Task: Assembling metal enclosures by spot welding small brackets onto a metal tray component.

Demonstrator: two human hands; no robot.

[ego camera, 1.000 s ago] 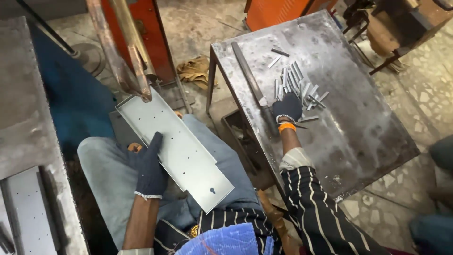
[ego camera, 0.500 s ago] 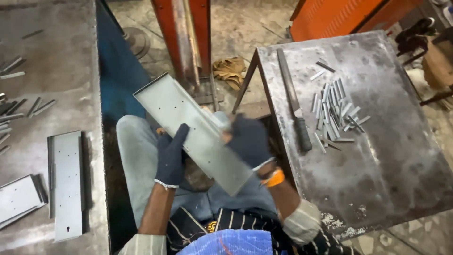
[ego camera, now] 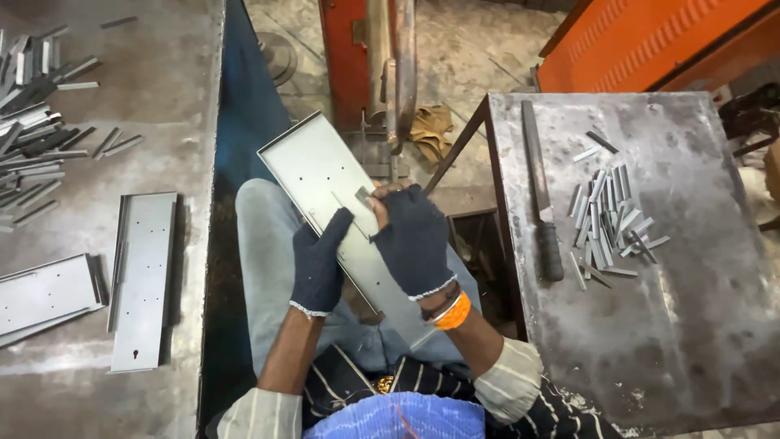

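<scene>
We sit in a metal workshop with a worn steel table (ego camera: 691,325) on our right, a grey bench (ego camera: 162,122) on our left, and a red machine frame (ego camera: 349,57) straight ahead over a dusty concrete floor. Starting at the fingers: our right hand (ego camera: 413,240), in a dark fingerless glove, has its bare fingertips pinched together on a small metal strip (ego camera: 362,195), pressing it flat onto the sheet-metal panel (ego camera: 325,175). Our left hand (ego camera: 318,264), gloved the same way, is clamped on the panel's near long edge, thumb on top. The panel lies tilted across our lap, its far end pointing toward the machine. We judge it light but stiff, a thin folded sheet with raised lips along its sides; the smooth face looks slippery and the cut edges look sharp, so the folded lips seem the safest grip. The tiny strip looks easy to drop. Outward from there, a heap of loose strips (ego camera: 609,215) and a long file with a black handle (ego camera: 540,191) lie on the right table, well apart from the hands. On the left bench rest more panels (ego camera: 142,276) and scattered strips (ego camera: 41,138). Open room is narrow: the table corner and machine frame stand close by the panel's far end.
</scene>
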